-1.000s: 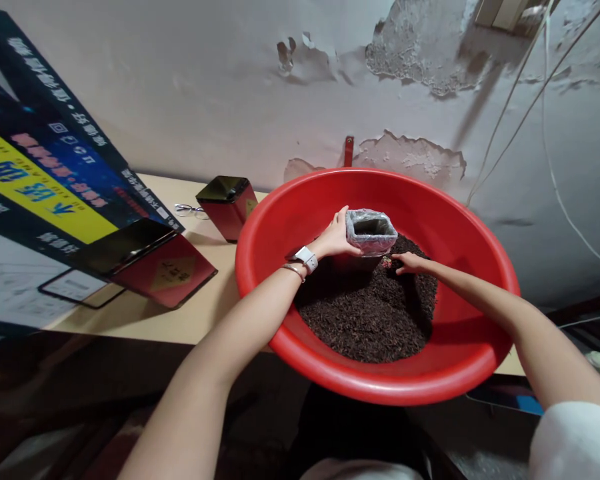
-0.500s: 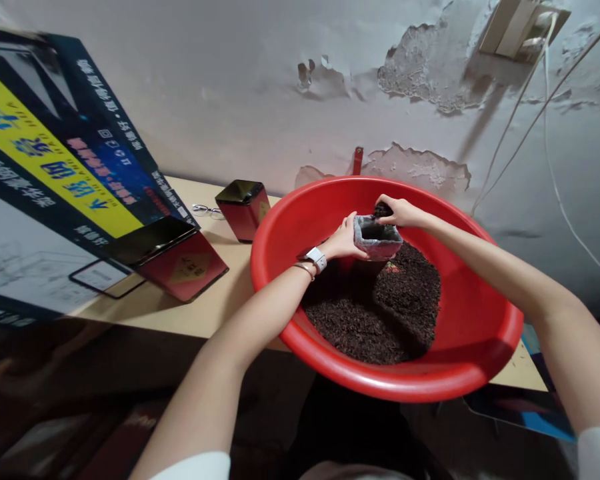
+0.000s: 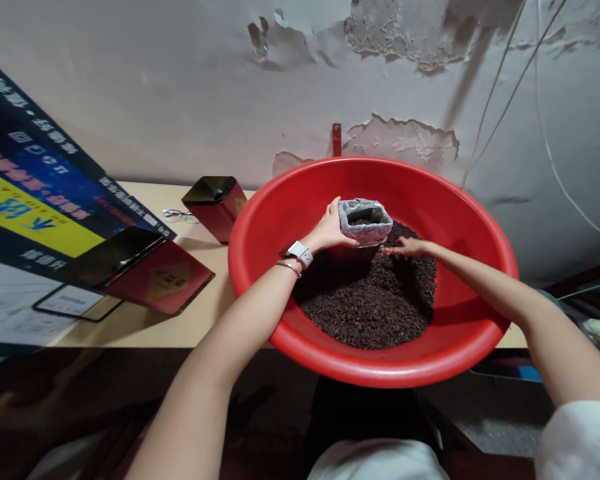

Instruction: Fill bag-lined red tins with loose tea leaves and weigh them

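Reached in over the near rim of the red tub, with a white watch and a thin bracelet at the left wrist and a white sleeve at the right shoulder. Half a second earlier, held a dark clump above the mouth of the plastic-lined container; had since lowered the right hand to the heap of dark shreds. Angled that hand leftward, its fingers right beside the container (could not make out whether around anything). Kept the left hand gripping the container's left side, wrist near the tub's left wall, and held it over the heap with the mouth facing up. Had a nearer red tin and a large printed box farther left on the table, then a farther red tin just beside the tub, with glasses near it. Faced a peeling wall beyond.
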The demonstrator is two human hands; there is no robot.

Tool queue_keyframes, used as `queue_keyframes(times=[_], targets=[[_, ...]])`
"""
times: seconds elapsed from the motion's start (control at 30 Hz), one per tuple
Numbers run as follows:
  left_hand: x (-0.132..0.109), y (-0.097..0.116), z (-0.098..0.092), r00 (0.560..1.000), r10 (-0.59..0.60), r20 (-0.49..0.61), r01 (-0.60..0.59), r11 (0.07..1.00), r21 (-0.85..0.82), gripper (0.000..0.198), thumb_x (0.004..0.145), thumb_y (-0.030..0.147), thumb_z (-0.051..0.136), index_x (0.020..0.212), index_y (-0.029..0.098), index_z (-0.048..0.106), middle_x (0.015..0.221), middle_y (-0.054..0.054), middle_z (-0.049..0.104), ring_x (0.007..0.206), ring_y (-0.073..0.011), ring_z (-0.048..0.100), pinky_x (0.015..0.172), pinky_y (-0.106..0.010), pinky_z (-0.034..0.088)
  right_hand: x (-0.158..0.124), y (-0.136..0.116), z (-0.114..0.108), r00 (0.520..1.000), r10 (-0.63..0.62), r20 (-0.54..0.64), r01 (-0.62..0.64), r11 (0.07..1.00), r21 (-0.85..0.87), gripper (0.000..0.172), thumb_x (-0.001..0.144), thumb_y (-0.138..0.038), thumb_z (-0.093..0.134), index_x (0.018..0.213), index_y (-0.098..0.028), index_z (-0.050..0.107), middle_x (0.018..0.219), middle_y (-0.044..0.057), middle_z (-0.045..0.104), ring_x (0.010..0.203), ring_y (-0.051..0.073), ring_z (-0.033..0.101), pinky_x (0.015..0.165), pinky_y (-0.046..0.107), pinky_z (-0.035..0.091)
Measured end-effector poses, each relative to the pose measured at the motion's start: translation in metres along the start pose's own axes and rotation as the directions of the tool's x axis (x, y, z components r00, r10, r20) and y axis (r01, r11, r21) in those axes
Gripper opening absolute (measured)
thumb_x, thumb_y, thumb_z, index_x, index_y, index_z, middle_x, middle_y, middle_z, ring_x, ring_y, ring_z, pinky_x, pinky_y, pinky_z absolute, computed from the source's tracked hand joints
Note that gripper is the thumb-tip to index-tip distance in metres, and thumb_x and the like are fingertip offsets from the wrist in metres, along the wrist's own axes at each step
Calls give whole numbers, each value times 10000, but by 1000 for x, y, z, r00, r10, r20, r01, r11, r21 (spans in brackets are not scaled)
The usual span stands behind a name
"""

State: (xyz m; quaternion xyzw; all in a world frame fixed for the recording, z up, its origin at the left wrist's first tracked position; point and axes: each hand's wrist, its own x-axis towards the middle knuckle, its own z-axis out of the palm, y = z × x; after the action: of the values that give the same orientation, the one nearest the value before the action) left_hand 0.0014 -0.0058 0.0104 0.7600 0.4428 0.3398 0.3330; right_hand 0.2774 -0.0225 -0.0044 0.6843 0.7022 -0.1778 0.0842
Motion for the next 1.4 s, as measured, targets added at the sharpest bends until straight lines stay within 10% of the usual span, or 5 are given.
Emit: queue_keyframes(times=[0.2,0.47,0.73,0.97,1.4], targets=[[1,-9,-1,1000,24,-15,-25,1000,-20,1438,375,389,921,1508,162,66,1536,-240,137,1435,-433,188,1185,-556,145,-10,-14,71,980,24,197,-3,994,-106,1236,520,-701,771,1508,-168,255,1533,270,210,1387,458,271,1051,531,331],[-2,-9,-3,1000,12,-15,-12,1000,-7,1426,395,384,918,1507,149,57,1535,-240,144,1436,-412,202,1193,-523,151,-11,-25,84,992,-89,86,88,996,9,808,698,-455,751,1395,-183,445,1284,203,575,1177,386,551,920,440,460],[-3,-6,0,1000,22,-11,-22,999,-28,1417,406,361,916,1507,169,44,1531,-230,161,1431,-401,214,1187,-529,170,8,-17,5,978,39,-203,-25,997,69,717,732,-465,709,1380,-242,498,1266,142,609,1179,346,556,940,449,471],[-3,-5,1,1000,9,4,-9,999,-39,1424,403,351,917,1505,188,29,1529,-210,179,1437,-392,196,1179,-539,173,-11,-62,-102,853,-163,-495,232,969,80,570,715,-464,716,1210,-215,584,1099,92,633,1077,299,572,943,440,461],[-3,-5,0,1000,7,1,-7,1000,0,1429,416,398,913,1508,200,12,1547,-224,118,1440,-399,208,1186,-529,156,-15,-105,-111,828,-346,-442,403,914,40,362,950,-333,430,1168,-122,629,1149,119,662,1106,258,590,987,411,430]])
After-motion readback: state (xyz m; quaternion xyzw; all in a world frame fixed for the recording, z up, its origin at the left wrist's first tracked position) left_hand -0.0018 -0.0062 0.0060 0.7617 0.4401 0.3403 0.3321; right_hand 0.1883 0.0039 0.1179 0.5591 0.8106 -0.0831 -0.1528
